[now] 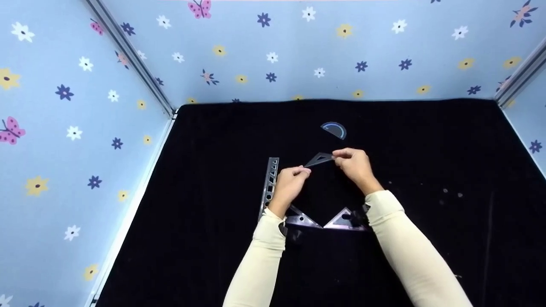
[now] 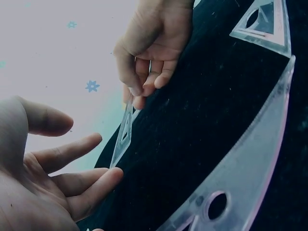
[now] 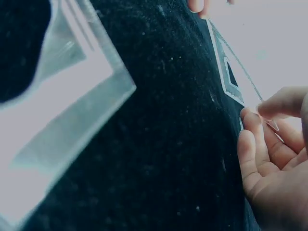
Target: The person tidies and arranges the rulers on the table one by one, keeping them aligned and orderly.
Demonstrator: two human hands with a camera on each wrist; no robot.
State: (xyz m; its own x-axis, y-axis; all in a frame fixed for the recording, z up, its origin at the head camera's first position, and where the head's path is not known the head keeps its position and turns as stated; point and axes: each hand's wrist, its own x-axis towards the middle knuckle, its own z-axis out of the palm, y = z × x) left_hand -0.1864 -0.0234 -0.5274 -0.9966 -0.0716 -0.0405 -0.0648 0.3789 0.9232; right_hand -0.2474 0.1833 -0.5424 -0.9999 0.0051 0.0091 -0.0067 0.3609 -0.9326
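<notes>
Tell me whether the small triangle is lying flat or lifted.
Lifted: the right hand pinches one corner of the small triangle, the left hand fingertips touch the other, above the black cloth.

No text, brand or number can be read anywhere; the protractor (image 1: pixel 334 130) shows only a blue arc (its scale too small to make out), and the ruler (image 1: pixel 269 184) bears cut-outs alone
</notes>
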